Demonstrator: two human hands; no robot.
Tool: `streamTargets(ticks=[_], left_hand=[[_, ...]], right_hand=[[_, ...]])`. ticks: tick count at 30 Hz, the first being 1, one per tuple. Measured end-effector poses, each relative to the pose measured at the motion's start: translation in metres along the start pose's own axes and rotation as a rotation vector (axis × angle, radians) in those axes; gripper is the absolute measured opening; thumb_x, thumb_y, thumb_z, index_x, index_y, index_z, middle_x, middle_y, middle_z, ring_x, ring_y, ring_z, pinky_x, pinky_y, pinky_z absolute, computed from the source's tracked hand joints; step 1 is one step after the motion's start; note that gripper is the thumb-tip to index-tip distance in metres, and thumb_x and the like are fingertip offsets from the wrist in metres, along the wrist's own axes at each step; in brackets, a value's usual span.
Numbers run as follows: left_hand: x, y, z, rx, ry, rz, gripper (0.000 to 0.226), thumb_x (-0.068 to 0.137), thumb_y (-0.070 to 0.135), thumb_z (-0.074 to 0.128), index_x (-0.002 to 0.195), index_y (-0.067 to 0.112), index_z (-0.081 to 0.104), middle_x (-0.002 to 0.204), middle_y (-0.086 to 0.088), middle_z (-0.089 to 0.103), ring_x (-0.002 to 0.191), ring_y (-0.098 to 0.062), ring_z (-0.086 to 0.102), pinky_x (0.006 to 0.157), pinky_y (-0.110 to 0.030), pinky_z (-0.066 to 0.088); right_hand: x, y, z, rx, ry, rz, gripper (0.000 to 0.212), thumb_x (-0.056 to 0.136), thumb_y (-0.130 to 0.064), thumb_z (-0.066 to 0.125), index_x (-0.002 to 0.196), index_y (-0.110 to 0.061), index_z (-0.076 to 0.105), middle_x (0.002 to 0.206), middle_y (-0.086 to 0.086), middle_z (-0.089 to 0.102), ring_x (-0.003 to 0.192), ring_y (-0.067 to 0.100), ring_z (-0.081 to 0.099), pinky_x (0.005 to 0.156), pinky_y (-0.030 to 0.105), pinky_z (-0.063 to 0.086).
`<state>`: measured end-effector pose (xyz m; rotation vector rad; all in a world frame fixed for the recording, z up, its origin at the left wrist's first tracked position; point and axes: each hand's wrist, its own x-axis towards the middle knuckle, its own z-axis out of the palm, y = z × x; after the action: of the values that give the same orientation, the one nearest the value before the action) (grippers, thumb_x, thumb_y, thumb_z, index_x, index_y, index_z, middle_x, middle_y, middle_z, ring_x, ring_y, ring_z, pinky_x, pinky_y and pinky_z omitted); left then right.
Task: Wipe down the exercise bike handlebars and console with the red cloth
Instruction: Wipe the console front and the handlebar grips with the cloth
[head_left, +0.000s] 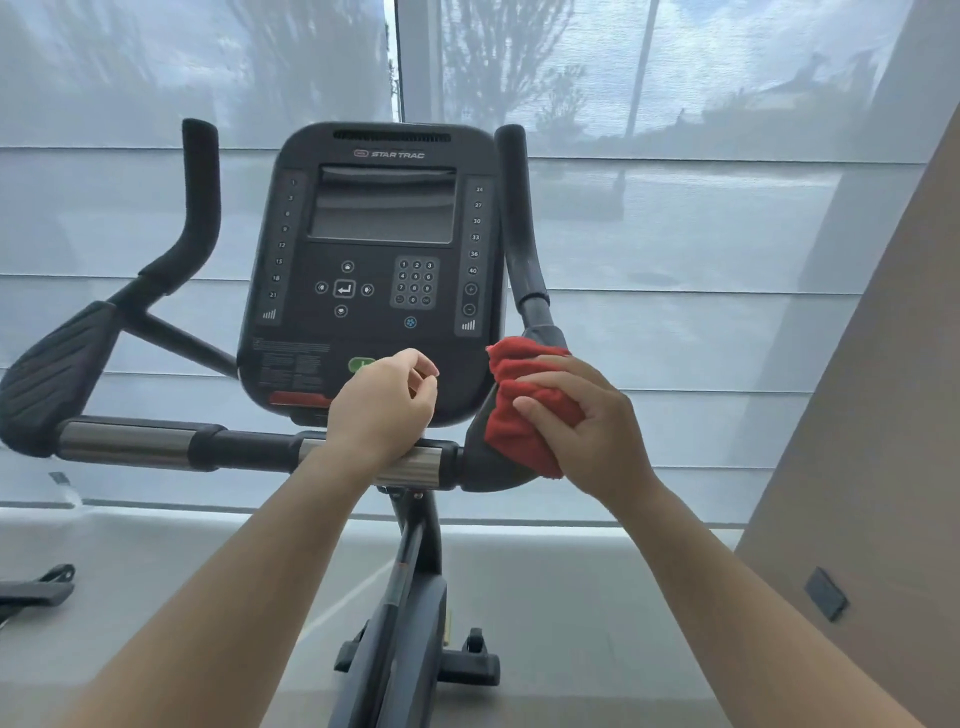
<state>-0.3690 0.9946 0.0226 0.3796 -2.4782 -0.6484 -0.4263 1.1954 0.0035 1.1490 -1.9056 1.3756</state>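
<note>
The black console (382, 218) of the exercise bike stands in front of me, with a dark screen and a keypad. Black handlebars (200, 208) rise on both sides, joined by a cross bar (156, 441) with chrome sections. My right hand (582, 421) presses the bunched red cloth (519, 410) against the right elbow pad, just below the right upright grip (519, 218). My left hand (387, 405) hovers loosely curled over the cross bar, in front of the console's lower edge, holding nothing.
The bike's post and base (410, 623) stand below on a pale floor. Behind is a window covered by a translucent blind (675, 234). A beige wall (872, 415) with a dark socket is close on the right. Part of another machine (36, 587) shows at left.
</note>
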Motion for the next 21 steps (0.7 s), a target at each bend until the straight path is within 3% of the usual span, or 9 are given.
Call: streamTargets(ticks=[4, 7, 10, 12, 13, 15, 17, 18, 21], left_hand=[[0.005, -0.002, -0.001, -0.056, -0.004, -0.034, 0.013, 0.089, 0.03, 0.047, 0.09, 0.03, 0.06, 0.076, 0.018, 0.059, 0.079, -0.012, 0.06, 0.073, -0.032, 0.049], [0.011, 0.002, -0.003, -0.058, -0.005, -0.008, 0.013, 0.089, 0.032, 0.047, 0.089, 0.03, 0.06, 0.077, 0.019, 0.059, 0.08, -0.013, 0.06, 0.074, -0.032, 0.049], [0.027, 0.017, -0.005, -0.074, 0.022, 0.054, 0.014, 0.089, 0.033, 0.047, 0.089, 0.03, 0.06, 0.077, 0.019, 0.059, 0.081, -0.013, 0.059, 0.075, -0.032, 0.049], [0.037, 0.027, -0.001, -0.106, 0.033, 0.094, 0.015, 0.089, 0.034, 0.047, 0.09, 0.029, 0.061, 0.076, 0.018, 0.059, 0.08, -0.014, 0.059, 0.074, -0.031, 0.048], [0.039, 0.03, 0.003, -0.12, 0.032, 0.107, 0.016, 0.089, 0.034, 0.047, 0.091, 0.028, 0.062, 0.077, 0.017, 0.059, 0.08, -0.014, 0.059, 0.074, -0.031, 0.048], [0.038, 0.025, 0.015, -0.137, -0.005, 0.11, 0.018, 0.091, 0.033, 0.046, 0.093, 0.025, 0.062, 0.082, 0.013, 0.062, 0.081, -0.015, 0.059, 0.075, -0.032, 0.048], [0.036, 0.015, 0.027, -0.148, -0.148, 0.065, 0.02, 0.093, 0.034, 0.045, 0.097, 0.023, 0.062, 0.089, 0.008, 0.064, 0.087, -0.016, 0.059, 0.079, -0.032, 0.046], [0.036, 0.012, 0.031, -0.157, -0.219, 0.041, 0.023, 0.094, 0.036, 0.044, 0.098, 0.022, 0.061, 0.091, 0.007, 0.064, 0.091, -0.016, 0.058, 0.08, -0.031, 0.044], [0.041, 0.01, 0.036, -0.18, -0.269, 0.047, 0.025, 0.095, 0.04, 0.042, 0.097, 0.022, 0.06, 0.092, 0.007, 0.065, 0.092, -0.015, 0.058, 0.079, -0.03, 0.041]], right_hand=[[0.005, 0.001, -0.001, 0.027, 0.051, 0.067, 0.009, 0.083, -0.017, 0.068, 0.092, -0.015, 0.072, 0.103, -0.007, 0.069, 0.105, 0.008, 0.061, 0.095, 0.026, 0.045], [0.023, 0.0, -0.006, 0.062, 0.199, 0.179, 0.007, 0.083, -0.017, 0.069, 0.088, -0.021, 0.071, 0.1, -0.007, 0.07, 0.098, 0.0, 0.062, 0.09, 0.016, 0.044], [0.047, 0.002, -0.013, 0.078, 0.337, 0.341, 0.005, 0.084, -0.028, 0.067, 0.088, -0.03, 0.069, 0.097, -0.014, 0.069, 0.093, 0.002, 0.063, 0.084, 0.031, 0.052], [0.055, 0.004, -0.011, 0.077, 0.317, 0.448, 0.005, 0.086, -0.037, 0.064, 0.089, -0.039, 0.067, 0.094, -0.027, 0.063, 0.095, 0.006, 0.063, 0.072, 0.036, 0.055], [0.054, 0.007, -0.009, 0.055, 0.265, 0.482, 0.008, 0.087, -0.038, 0.062, 0.093, -0.04, 0.066, 0.095, -0.031, 0.06, 0.098, 0.007, 0.062, 0.07, 0.032, 0.055], [0.044, 0.013, -0.001, 0.038, 0.149, 0.525, 0.02, 0.089, -0.037, 0.058, 0.108, -0.033, 0.065, 0.11, -0.026, 0.06, 0.111, 0.005, 0.056, 0.085, 0.022, 0.049], [0.033, 0.013, 0.003, 0.043, 0.118, 0.559, 0.029, 0.091, -0.036, 0.055, 0.118, -0.029, 0.062, 0.123, -0.018, 0.058, 0.117, 0.003, 0.05, 0.101, 0.023, 0.04], [0.029, 0.011, 0.003, 0.039, 0.126, 0.565, 0.029, 0.092, -0.036, 0.054, 0.119, -0.029, 0.061, 0.122, -0.017, 0.058, 0.116, 0.002, 0.05, 0.102, 0.023, 0.039], [0.015, 0.003, 0.001, -0.017, 0.144, 0.565, 0.027, 0.092, -0.038, 0.053, 0.116, -0.03, 0.061, 0.11, -0.014, 0.061, 0.108, 0.007, 0.055, 0.088, 0.015, 0.041]])
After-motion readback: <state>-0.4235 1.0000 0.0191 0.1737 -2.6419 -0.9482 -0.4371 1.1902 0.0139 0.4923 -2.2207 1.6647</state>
